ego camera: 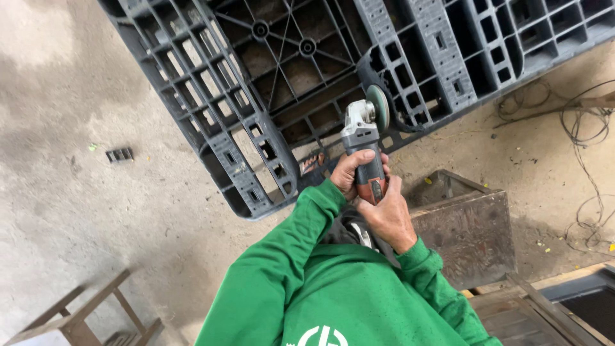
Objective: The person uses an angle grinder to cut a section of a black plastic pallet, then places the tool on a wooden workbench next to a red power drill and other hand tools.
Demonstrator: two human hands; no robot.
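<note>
Concrete floor (77, 192), grey and dusty, forms the ground of a workshop seen from above. Across the upper part lies a dark grey plastic pallet (211, 109) with an open grid of ribs, part of its edge broken away. At the pallet's near edge an angle grinder (364, 144) with a silver head and red-and-grey body is held upright, its disc (379, 106) at the pallet's ribs. Left hand (351, 172), fingers clamped round the grinder's body; right hand (387, 214), fingers likewise closed on the lower handle, just below the left. Both arms wear green sleeves (288, 256). Right of the grinder, off the pallet, stands a rusty open metal box (471, 234); loose wires (586, 128) trail on the floor beyond it. Well to the left of the pallet lies a small dark plastic fragment (120, 154), and a wooden frame (83, 314) stands at lower left.
</note>
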